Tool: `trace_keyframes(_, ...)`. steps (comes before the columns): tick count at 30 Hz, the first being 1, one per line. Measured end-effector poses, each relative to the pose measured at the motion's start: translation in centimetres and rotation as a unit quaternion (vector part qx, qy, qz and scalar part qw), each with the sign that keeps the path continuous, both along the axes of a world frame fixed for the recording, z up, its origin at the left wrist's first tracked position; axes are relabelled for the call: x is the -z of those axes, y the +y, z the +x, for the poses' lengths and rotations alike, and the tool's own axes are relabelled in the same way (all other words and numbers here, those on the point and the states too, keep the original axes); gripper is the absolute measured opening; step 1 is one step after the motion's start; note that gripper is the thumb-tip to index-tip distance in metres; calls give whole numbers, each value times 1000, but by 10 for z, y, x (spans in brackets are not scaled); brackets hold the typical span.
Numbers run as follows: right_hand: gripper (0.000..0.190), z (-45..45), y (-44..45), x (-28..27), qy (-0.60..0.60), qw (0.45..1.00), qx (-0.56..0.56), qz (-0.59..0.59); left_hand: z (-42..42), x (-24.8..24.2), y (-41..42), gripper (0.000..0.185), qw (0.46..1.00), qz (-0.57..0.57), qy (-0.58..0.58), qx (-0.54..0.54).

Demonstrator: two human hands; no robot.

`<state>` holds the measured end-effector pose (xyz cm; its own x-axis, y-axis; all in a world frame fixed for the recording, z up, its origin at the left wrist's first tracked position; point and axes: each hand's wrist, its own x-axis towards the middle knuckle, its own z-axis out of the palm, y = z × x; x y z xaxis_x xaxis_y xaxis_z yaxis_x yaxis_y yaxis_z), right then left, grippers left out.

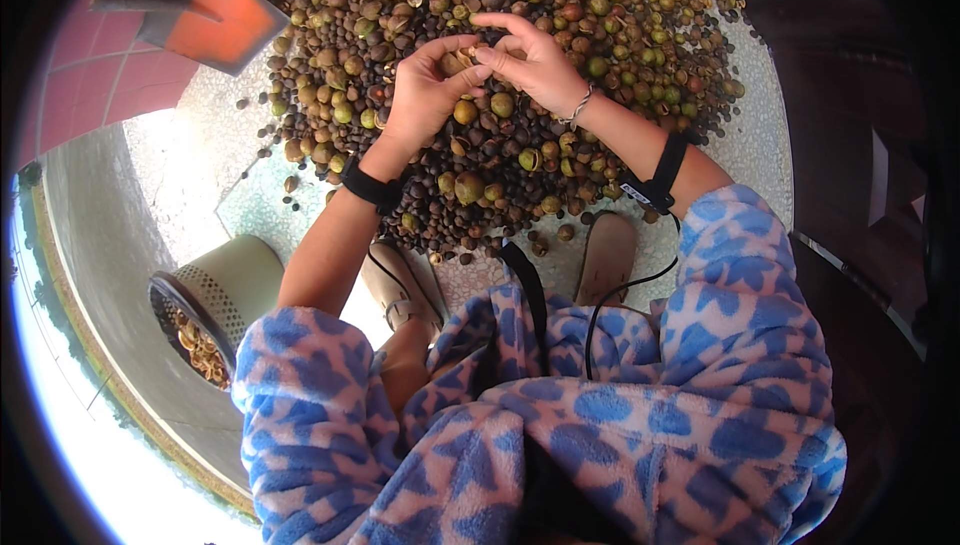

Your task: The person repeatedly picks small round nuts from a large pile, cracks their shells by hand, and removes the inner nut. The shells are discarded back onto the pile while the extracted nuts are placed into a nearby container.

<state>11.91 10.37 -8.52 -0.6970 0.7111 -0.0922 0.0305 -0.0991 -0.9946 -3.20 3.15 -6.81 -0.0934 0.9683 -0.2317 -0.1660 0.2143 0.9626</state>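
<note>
Above a heap of round green-brown fruits and dark seeds, which look like tea-oil camellia, my two hands meet. My left hand holds a cracked brown husk between its thumb and curled fingers. The thumb and fingers of my right hand pinch the pale inner edge of the same husk, its index finger stretched out over the heap. The fingers hide whether any seed sits inside. Below the hands, several whole fruits lie among the loose seeds.
A pale green perforated bin with husk pieces leans at the left. A flat-bladed tool with an orange patch is at upper left. My brown shoes border the heap on the terrazzo floor. A glossy dark object stands right.
</note>
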Motion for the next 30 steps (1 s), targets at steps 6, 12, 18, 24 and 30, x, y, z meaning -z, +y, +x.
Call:
trace_keyframes(6,23,-9,0,0,-26,995,44,86,0,-5,-1,33,998,-12,61,20)
trace_keyframes(12,25,-16,4,-3,-27,998,24,-61,2,-6,1,35,987,13,163,-3)
trace_keyframes(18,32,-17,4,-7,7,999,-32,0,0,-13,3,35,904,136,404,-28)
trace_keyframes(24,42,-12,-1,-6,-14,996,-58,66,-17,-16,1,39,922,87,374,46)
trace_keyframes(30,47,0,-13,13,-61,988,-113,90,-34,-9,-9,39,993,-66,63,78)
